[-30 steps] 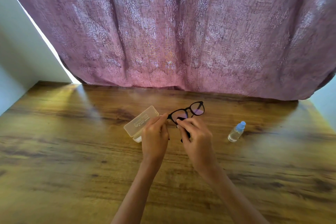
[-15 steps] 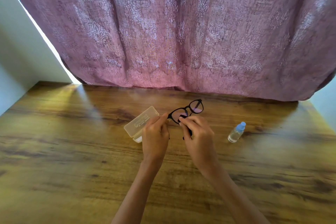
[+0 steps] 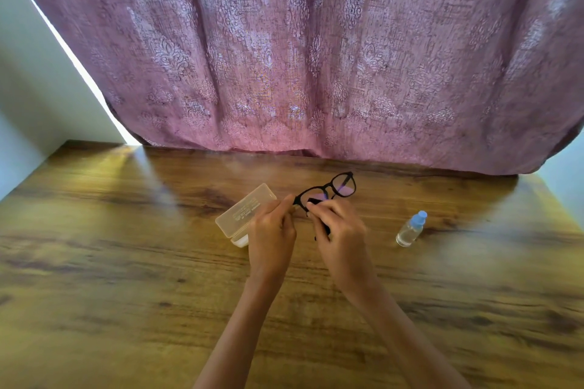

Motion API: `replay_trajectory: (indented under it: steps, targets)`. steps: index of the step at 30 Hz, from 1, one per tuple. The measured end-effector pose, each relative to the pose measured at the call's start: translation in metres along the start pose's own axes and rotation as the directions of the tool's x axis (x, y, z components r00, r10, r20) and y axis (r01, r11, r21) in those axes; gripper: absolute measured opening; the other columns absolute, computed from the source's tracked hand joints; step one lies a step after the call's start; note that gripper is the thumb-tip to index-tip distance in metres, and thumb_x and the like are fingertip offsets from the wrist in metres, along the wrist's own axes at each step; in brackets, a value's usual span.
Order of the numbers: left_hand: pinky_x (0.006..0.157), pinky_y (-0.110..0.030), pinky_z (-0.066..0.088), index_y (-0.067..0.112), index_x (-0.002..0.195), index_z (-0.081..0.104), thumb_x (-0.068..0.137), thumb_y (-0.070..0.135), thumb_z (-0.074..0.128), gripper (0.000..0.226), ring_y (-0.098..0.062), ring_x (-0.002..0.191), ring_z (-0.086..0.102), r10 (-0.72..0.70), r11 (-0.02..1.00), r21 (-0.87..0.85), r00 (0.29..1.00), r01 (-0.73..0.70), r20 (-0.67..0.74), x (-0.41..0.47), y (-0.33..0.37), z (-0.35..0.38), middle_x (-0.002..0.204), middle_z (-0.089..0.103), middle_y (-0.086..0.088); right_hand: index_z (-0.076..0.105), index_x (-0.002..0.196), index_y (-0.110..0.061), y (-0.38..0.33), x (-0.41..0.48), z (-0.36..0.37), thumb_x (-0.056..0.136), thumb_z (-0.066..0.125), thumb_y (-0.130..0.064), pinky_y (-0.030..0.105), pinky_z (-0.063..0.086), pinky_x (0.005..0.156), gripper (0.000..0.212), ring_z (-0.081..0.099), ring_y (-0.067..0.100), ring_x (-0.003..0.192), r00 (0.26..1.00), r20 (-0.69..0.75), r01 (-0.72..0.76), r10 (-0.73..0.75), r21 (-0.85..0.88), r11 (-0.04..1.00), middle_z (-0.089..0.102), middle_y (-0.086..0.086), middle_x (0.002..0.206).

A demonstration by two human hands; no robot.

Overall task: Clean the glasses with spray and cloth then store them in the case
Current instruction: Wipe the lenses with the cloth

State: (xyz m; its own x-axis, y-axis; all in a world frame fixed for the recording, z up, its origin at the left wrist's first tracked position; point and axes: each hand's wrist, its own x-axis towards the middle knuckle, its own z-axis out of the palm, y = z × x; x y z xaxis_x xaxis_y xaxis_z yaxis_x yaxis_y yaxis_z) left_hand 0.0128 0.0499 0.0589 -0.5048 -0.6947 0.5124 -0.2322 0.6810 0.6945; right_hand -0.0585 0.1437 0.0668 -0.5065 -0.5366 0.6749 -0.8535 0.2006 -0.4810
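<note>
Black-framed glasses (image 3: 343, 185) are held above the wooden table (image 3: 126, 262), tilted up to the right. My left hand (image 3: 271, 237) pinches the frame's left end. My right hand (image 3: 339, 238) presses a dark cloth (image 3: 322, 224) against the left lens; most of the cloth is hidden in the fingers. A translucent case (image 3: 245, 215) lies closed on the table just left of my left hand, partly behind it. A small clear spray bottle (image 3: 410, 229) with a blue cap stands apart to the right of my right hand.
A pink patterned curtain (image 3: 316, 57) hangs along the table's far edge. A pale wall (image 3: 28, 88) borders the left side. Bare wood lies in front of and around both forearms.
The glasses have shifted slightly in my hands and my right fingers have moved over the left lens with the cloth. Case and bottle have stayed in place.
</note>
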Motion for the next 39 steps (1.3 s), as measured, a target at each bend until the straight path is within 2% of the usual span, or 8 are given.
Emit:
replay_trajectory:
  steps: [2,5,11,17,22,29,34,39]
  targets:
    - [0.064,-0.033,0.052,0.007,0.104,0.070,0.085,0.011,0.045,0.032,-0.017,0.074,0.064,0.046,0.999,0.025,0.999,-0.046,0.017,-0.002,0.002,-0.001,0.084,0.070,-0.005,0.073,0.101,-0.001,-0.002,0.003,0.003,0.083,0.070,-0.002,0.017,0.047,0.084,0.018,0.062,0.014,0.088,1.000,-0.008,0.002,-0.002,0.008,1.000,0.067,0.006,0.090]
    - [0.067,-0.021,0.049,0.004,0.103,0.070,0.081,0.002,0.053,0.028,-0.011,0.078,0.062,0.086,0.996,0.034,0.996,-0.087,0.009,-0.003,0.003,-0.001,0.086,0.072,-0.005,0.072,0.101,-0.001,0.000,0.011,0.004,0.082,0.070,0.000,0.020,0.048,0.079,0.019,0.060,0.013,0.084,1.000,-0.018,0.006,-0.006,0.014,1.000,0.067,0.007,0.089]
    - [0.072,-0.021,0.048,0.001,0.100,0.071,0.077,-0.010,0.060,0.028,-0.011,0.080,0.062,0.084,0.996,0.022,0.996,-0.083,-0.037,-0.001,0.001,-0.001,0.087,0.072,-0.008,0.072,0.103,-0.001,0.021,0.019,-0.003,0.085,0.067,-0.003,0.031,0.054,0.069,0.018,0.063,0.018,0.078,0.997,-0.011,-0.080,0.080,0.000,0.997,0.067,0.007,0.089]
    - [0.072,-0.019,0.048,0.003,0.099,0.071,0.079,-0.002,0.055,0.027,-0.017,0.078,0.067,0.091,0.995,0.031,0.996,-0.090,-0.022,0.000,0.004,-0.001,0.087,0.073,-0.008,0.073,0.099,-0.001,0.006,0.013,0.003,0.081,0.071,-0.001,0.021,0.050,0.076,0.018,0.060,0.012,0.083,1.000,-0.020,-0.021,0.022,0.021,1.000,0.067,0.007,0.088]
    - [0.064,-0.026,0.049,0.004,0.101,0.071,0.085,0.011,0.044,0.032,-0.011,0.075,0.062,0.118,0.993,0.011,0.993,-0.118,-0.023,0.000,0.000,-0.003,0.084,0.072,-0.005,0.073,0.100,-0.002,0.006,0.012,0.002,0.083,0.070,-0.003,0.021,0.049,0.077,0.018,0.061,0.014,0.083,1.000,-0.009,-0.012,0.012,0.016,1.000,0.067,0.006,0.089]
    - [0.067,-0.036,0.055,0.003,0.102,0.071,0.080,-0.004,0.054,0.028,-0.018,0.078,0.066,0.035,0.998,-0.051,0.998,-0.038,-0.050,-0.001,-0.005,0.000,0.087,0.072,-0.008,0.072,0.102,-0.002,0.019,0.015,-0.007,0.084,0.068,-0.002,0.033,0.056,0.069,0.018,0.064,0.020,0.079,0.996,-0.007,-0.086,0.086,0.023,0.996,0.067,0.008,0.091]
    - [0.064,-0.041,0.055,0.004,0.102,0.071,0.083,0.002,0.052,0.027,-0.021,0.077,0.066,-0.033,0.998,-0.063,0.997,0.029,-0.066,0.000,-0.008,0.000,0.088,0.071,-0.009,0.073,0.100,-0.002,0.007,-0.001,-0.008,0.080,0.072,-0.001,0.018,0.049,0.078,0.020,0.064,0.014,0.081,0.997,0.001,-0.075,0.075,0.008,0.997,0.067,0.006,0.089]
    - [0.064,-0.041,0.055,0.005,0.106,0.070,0.086,0.001,0.053,0.027,-0.020,0.077,0.065,-0.033,0.998,-0.059,0.999,0.031,-0.038,-0.003,-0.009,0.000,0.087,0.070,-0.008,0.073,0.100,-0.001,-0.009,-0.004,-0.001,0.077,0.074,0.000,0.016,0.048,0.078,0.022,0.063,0.014,0.079,1.000,0.017,0.006,-0.006,0.015,1.000,0.067,0.006,0.085]
